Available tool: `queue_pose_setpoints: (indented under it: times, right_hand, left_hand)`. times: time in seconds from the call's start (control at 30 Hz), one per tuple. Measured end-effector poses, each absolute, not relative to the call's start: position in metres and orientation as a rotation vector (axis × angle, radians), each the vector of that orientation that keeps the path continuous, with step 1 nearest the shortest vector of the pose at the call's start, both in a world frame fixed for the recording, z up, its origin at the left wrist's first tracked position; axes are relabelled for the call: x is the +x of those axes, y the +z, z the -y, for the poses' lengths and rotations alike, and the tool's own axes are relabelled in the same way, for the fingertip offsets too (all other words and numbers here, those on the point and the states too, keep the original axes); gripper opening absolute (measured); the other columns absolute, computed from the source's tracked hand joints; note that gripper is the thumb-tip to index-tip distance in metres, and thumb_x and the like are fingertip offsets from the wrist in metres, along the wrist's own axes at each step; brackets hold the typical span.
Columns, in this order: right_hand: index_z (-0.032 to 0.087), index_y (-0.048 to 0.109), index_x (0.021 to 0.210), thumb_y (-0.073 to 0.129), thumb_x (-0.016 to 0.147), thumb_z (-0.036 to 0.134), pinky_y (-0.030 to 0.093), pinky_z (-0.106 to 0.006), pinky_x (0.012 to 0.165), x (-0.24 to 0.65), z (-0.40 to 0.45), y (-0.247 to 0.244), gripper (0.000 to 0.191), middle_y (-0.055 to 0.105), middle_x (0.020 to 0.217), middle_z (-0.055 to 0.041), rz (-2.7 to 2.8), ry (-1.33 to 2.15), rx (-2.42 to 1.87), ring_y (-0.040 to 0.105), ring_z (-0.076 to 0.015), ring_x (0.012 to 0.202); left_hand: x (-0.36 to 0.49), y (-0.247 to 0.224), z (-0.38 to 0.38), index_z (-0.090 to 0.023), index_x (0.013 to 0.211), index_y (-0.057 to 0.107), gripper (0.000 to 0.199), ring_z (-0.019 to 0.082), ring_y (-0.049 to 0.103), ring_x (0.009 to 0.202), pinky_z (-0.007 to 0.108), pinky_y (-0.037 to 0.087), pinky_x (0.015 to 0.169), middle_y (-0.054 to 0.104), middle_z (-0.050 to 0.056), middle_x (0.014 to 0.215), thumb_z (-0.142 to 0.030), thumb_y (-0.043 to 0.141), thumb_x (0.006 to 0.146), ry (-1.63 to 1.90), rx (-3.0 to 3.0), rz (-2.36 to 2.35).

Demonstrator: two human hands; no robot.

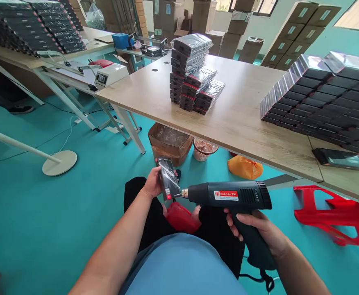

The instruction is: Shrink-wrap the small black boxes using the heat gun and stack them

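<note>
My left hand (pixel 153 183) grips a slim black box (pixel 169 180) in clear film by its left side, tilted above my lap. In my right hand (pixel 259 229) is a dark heat gun (pixel 228 196) with a red and white label, my fingers wrapped round its handle. The gun points left, its metal nozzle (pixel 185 193) close to the lower right edge of the box. Whether the nozzle touches the film, I cannot tell.
A wooden table (pixel 241 119) ahead carries a stack of film-wrapped boxes (pixel 191 73) and a larger stack (pixel 327 98) at right. Below stand a cardboard carton (pixel 169 149) and a wastebasket (pixel 202 151). A red plastic stool (pixel 333 217) lies right; a round white stand base (pixel 59 162) is left.
</note>
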State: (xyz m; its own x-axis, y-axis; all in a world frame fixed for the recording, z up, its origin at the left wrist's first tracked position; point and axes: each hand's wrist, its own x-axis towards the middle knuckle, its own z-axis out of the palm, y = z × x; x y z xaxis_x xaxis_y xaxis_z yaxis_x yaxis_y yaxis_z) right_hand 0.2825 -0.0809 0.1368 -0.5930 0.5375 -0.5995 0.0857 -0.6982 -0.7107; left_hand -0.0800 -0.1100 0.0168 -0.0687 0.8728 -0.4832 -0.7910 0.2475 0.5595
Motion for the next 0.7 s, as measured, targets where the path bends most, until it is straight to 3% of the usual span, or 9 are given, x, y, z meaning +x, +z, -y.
queue_pose_setpoints:
  times: [0.07,0.13,0.3,0.5,0.7]
  right_hand:
    - [0.016,0.076,0.105,0.085,0.077,0.043,0.050,-0.029,0.058,0.277,0.084,0.140,0.041,0.073,0.086,-0.0071,1.158,2.305,-1.295,0.065,-0.0183,0.069]
    - [0.015,0.076,0.104,0.084,0.077,0.046,0.050,-0.031,0.059,0.273,0.088,0.142,0.042,0.073,0.086,-0.0073,1.281,2.259,-1.326,0.064,-0.0191,0.069]
    - [0.015,0.076,0.098,0.083,0.076,0.054,0.050,-0.033,0.061,0.271,0.094,0.138,0.045,0.073,0.091,-0.0086,1.504,2.255,-1.315,0.063,-0.0203,0.071]
    - [0.015,0.076,0.090,0.080,0.077,0.057,0.050,-0.035,0.064,0.256,0.093,0.132,0.044,0.071,0.080,-0.0077,1.651,2.266,-1.308,0.062,-0.0214,0.072]
    - [0.015,0.074,0.091,0.079,0.077,0.047,0.050,-0.033,0.061,0.221,0.074,0.133,0.035,0.072,0.081,-0.0074,1.657,2.172,-1.231,0.063,-0.0204,0.071]
  left_hand:
    - [-0.080,0.010,0.100,-0.014,0.090,0.067,0.037,0.022,0.065,0.063,0.034,0.054,0.063,0.068,0.007,0.071,-0.047,0.077,0.076,1.249,0.136,-1.246]
    - [-0.078,0.005,0.092,-0.017,0.085,0.064,0.036,0.016,0.057,0.053,0.029,0.047,0.054,0.059,0.000,0.060,-0.043,0.085,0.072,1.194,0.189,-1.512]
    - [-0.071,-0.007,0.084,-0.018,0.094,0.065,0.047,0.018,0.059,0.056,0.029,0.047,0.055,0.060,0.000,0.061,-0.042,0.093,0.065,1.223,0.208,-1.649]
    - [-0.064,-0.013,0.086,-0.017,0.107,0.062,0.052,0.020,0.061,0.057,0.031,0.048,0.055,0.063,0.001,0.065,-0.042,0.090,0.070,1.231,0.140,-1.646]
    - [-0.058,-0.019,0.094,-0.015,0.124,0.057,0.063,0.021,0.064,0.059,0.032,0.049,0.060,0.066,0.000,0.068,-0.042,0.087,0.075,1.323,0.056,-1.467]
